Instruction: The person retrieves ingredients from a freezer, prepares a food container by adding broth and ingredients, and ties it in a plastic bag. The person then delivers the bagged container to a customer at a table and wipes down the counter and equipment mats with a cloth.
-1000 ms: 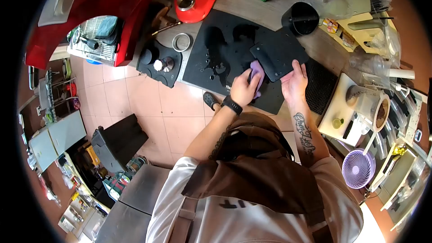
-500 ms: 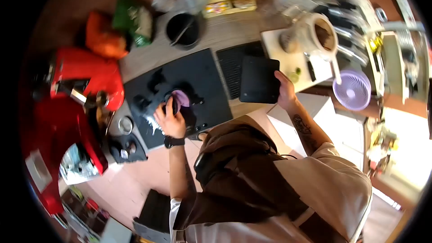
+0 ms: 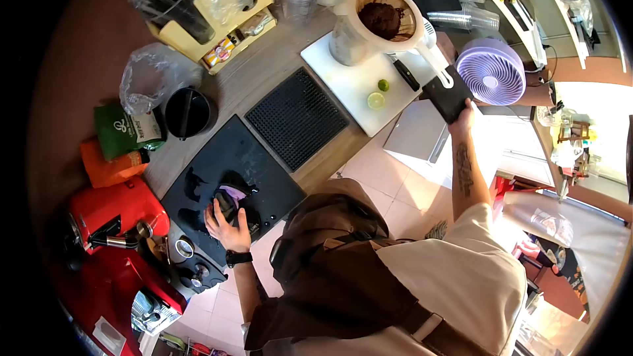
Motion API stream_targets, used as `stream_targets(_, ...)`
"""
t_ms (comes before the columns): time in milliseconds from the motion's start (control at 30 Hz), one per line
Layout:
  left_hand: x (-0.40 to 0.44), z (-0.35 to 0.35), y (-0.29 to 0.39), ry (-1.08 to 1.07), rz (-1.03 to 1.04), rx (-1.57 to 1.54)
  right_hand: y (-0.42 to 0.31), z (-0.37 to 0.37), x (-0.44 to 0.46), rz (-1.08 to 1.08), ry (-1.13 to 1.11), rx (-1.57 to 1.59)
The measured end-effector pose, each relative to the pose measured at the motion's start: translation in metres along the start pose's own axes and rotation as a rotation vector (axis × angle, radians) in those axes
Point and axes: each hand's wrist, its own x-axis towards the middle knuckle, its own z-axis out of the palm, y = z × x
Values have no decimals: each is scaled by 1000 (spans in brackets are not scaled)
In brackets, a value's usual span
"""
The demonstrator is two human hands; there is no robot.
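Note:
My left hand [image 3: 226,225] is closed over a purple-and-black cloth [image 3: 232,194], pressing it onto the black mat [image 3: 177,186]. The cloth is bunched, and my palm and fingers hide part of it. Wet patches and drops shine on the mat around it. Out to the right, my right hand [image 3: 463,120] grips the near edge of a flat black scale [image 3: 448,95], which is off the counter beside the cutting board. The handle of a pitcher overlaps the scale's upper part.
A ribbed black drip mat [image 3: 297,118] lies mid-counter. The white cutting board [image 3: 343,86] bears a cut lime [image 3: 376,100], a knife [image 3: 407,76] and a pitcher with a coffee-filled filter [image 3: 381,20]. Nearby are a purple fan [image 3: 491,72], black bin [image 3: 189,113] and red espresso machine [image 3: 119,211].
My view has turned to the right. My right hand has carried the scale from over the drip mat to beyond the cutting board. My left hand stays on the cloth.

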Motion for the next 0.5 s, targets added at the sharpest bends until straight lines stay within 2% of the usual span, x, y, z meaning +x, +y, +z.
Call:
stream_targets(33, -3, -4, -4, -2, 2, 3, 7, 1, 20, -9, -13, 17)
stream_targets(100, 1, -12, 1, -16, 38, 28, 8, 21, 42, -46, 167, -90)
stream_targets(167, 3, -14, 4, -7, 61, 31, 15, 16, 76, -18, 83, -49)
stream_targets(233, 0, -26, 11, -12, 39, 44, 24, 27, 81, 34, 169, -76)
stream_targets(300, 1, -30, 24, -10, 12, 29, 25, 39, 77, -38, 289, -279)
stream_targets(367, 0, -33, 32, -29, 7, 1, 25, 33, 80, -15, 312, -435)
stream_targets(433, -3, -30, 38, -28, 4, 14, 17, 29, 74, 1, 164, -676)
stream_targets(500, -7, -27, 30, 1, -20, -23, 17, 10, 80, -15, 58, -769)
